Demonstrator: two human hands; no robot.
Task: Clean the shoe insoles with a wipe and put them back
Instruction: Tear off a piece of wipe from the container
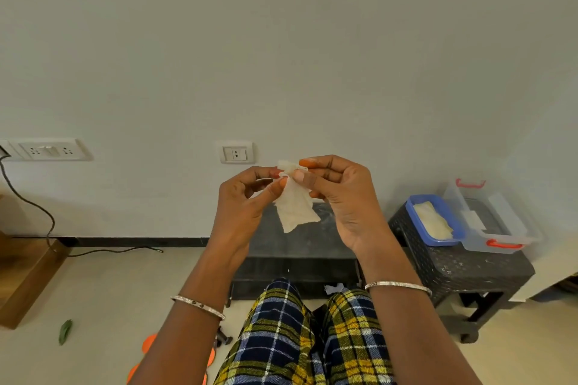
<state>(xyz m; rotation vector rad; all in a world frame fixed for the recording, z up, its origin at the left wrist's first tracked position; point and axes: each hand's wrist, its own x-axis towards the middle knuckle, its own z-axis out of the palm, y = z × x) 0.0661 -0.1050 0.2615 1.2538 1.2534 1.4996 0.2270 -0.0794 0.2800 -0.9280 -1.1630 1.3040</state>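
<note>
Both hands are raised before the wall; the left hand and right hand pinch the top of a wipe between thumb and fingertips; it hangs crumpled above the dark table; right, a blue tub sits on a stool.

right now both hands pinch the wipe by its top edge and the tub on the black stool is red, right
No: the head view shows the tub on the black stool is blue, not red. The left hand and right hand do pinch the wipe by its top edge.
</note>
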